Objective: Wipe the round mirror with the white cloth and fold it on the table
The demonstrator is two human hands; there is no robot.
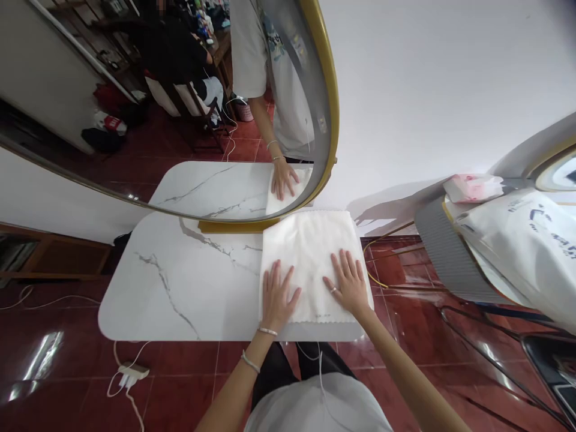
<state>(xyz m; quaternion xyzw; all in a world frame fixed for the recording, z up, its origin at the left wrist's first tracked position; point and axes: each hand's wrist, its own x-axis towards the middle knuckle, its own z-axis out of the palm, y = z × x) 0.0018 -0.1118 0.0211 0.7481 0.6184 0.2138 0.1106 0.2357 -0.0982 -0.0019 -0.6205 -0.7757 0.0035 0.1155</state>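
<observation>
A white cloth point(310, 246), likely a towel, lies flat and roughly square on the right end of the marble-patterned table point(216, 300). My left hand point(279, 300) rests on its left part, palm down, with the fingers spread. On the cloth's right side lies my right hand point(350, 285), also flat with fingers apart and a ring on one finger. Faint creases run across the cloth between the two hands. Its near edge is finely scalloped and stops short of the table's front edge.
A large gold-framed mirror point(333, 90) stands at the table's back, reflecting one arm and a seated person point(175, 60). To the right, a grey ribbed stand point(450, 252) carries a tissue pack point(474, 187) and a white bag point(526, 240). A power strip point(135, 373) lies on the red floor.
</observation>
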